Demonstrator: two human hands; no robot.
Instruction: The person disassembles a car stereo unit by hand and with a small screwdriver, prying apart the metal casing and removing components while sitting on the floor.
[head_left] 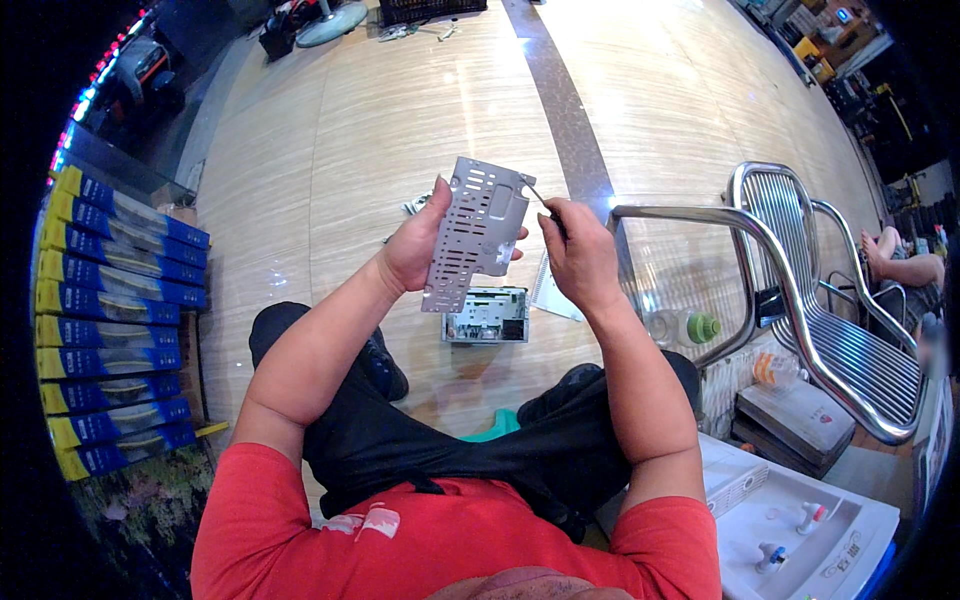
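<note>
My left hand [412, 248] grips a flat silver metal cover plate [470, 235] full of slots and small holes, held tilted above the floor. The thumb lies along its left edge, and fingertips show past its right edge. My right hand [585, 258] is closed round the dark handle of a thin tool that looks like a screwdriver [536, 191]. Its shaft reaches the upper right corner of the plate. Below the plate, an opened metal device case [487, 318] with parts inside sits on the floor between my legs; the plate hides part of it.
A white notepad [553, 292] lies right of the case. Shiny metal chairs [790, 260] stand at right, beside a green-capped bottle [703, 327] and a white water dispenser [800, 520]. Blue-yellow boxes [125, 310] are stacked at left. Another person's leg [912, 270] shows far right.
</note>
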